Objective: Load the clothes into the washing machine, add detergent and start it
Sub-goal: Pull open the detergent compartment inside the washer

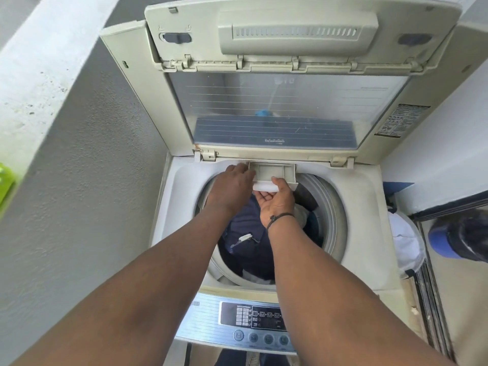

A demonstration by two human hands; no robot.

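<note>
A top-loading washing machine (369, 233) stands open below me, its lid (277, 107) folded up at the back. Dark blue clothes (248, 249) lie in the drum. At the drum's back rim a beige detergent drawer (274, 171) is pulled out. My left hand (232, 188) rests palm down on the drawer's left corner. My right hand (277, 202) is under the drawer's front edge, thumb and fingers closed on its white front lip (264, 186). The control panel (253, 320) sits at the near edge, partly hidden by my right forearm.
A grey rough wall (87, 180) runs close along the left, with a light ledge (34, 62) above it. A white laundry basket (406, 244) stands to the right of the machine. A dark and blue object (459, 236) lies further right by a door track.
</note>
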